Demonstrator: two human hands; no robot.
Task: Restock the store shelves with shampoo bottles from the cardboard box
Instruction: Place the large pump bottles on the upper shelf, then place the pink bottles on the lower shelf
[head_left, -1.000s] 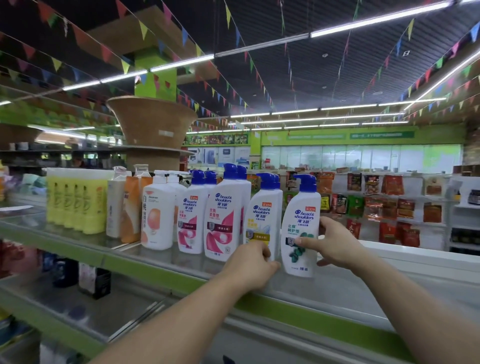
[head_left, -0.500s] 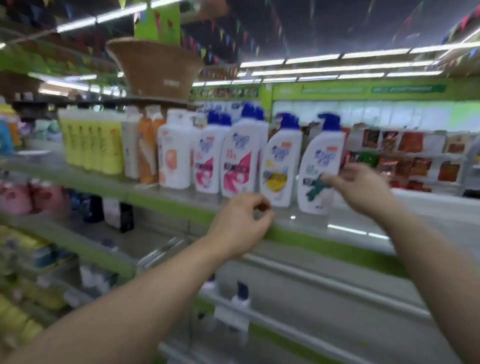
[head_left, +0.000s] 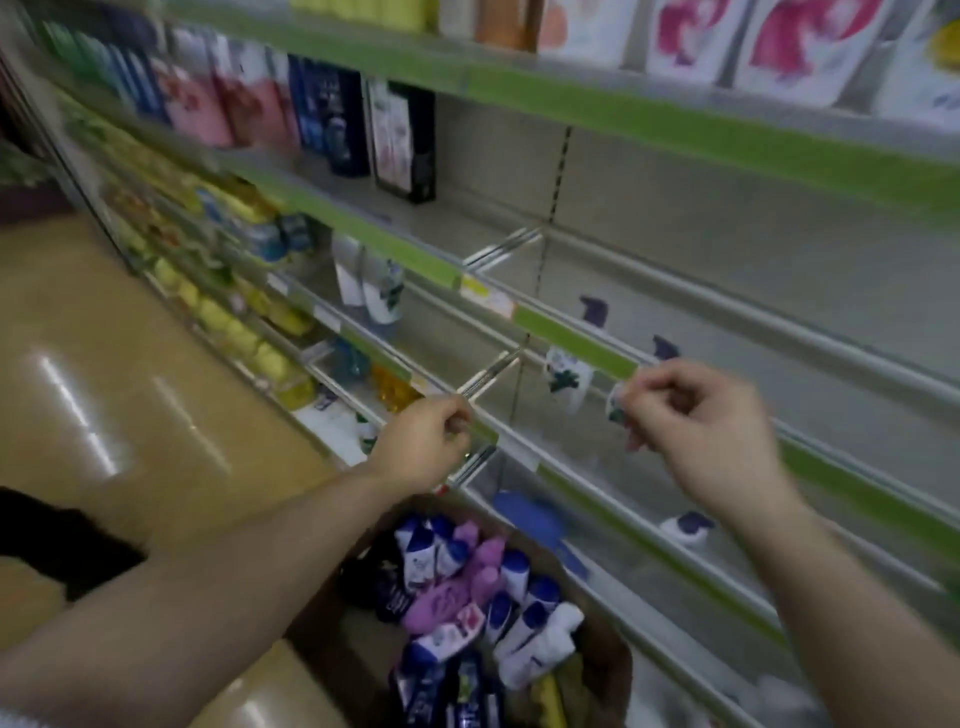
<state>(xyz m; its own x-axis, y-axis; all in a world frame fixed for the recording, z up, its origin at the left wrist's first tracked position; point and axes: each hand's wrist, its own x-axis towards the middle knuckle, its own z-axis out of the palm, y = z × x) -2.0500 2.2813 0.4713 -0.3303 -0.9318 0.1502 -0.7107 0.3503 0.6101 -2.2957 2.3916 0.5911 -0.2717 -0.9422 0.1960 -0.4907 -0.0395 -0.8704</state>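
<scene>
The view is blurred and looks down along the shelves. An open cardboard box stands on the floor below my arms, full of several shampoo bottles, white with blue caps and some pink. My left hand hovers above the box in front of a shelf edge, fingers curled, holding nothing. My right hand hangs further right at the same height, fingers loosely curled, also holding nothing. White bottles with pink labels stand on the top shelf. Two white bottles with blue pumps stand on a middle shelf behind my right hand.
Green-edged shelves run from upper left to lower right, with long bare stretches on the right. Pink and dark blue packs fill the second shelf at left, yellow items the lower ones. The tan aisle floor lies to the left.
Both hands have left the bottles on the top shelf and dropped toward the box. My head has tilted down from the top shelf to the lower shelves and the box.
</scene>
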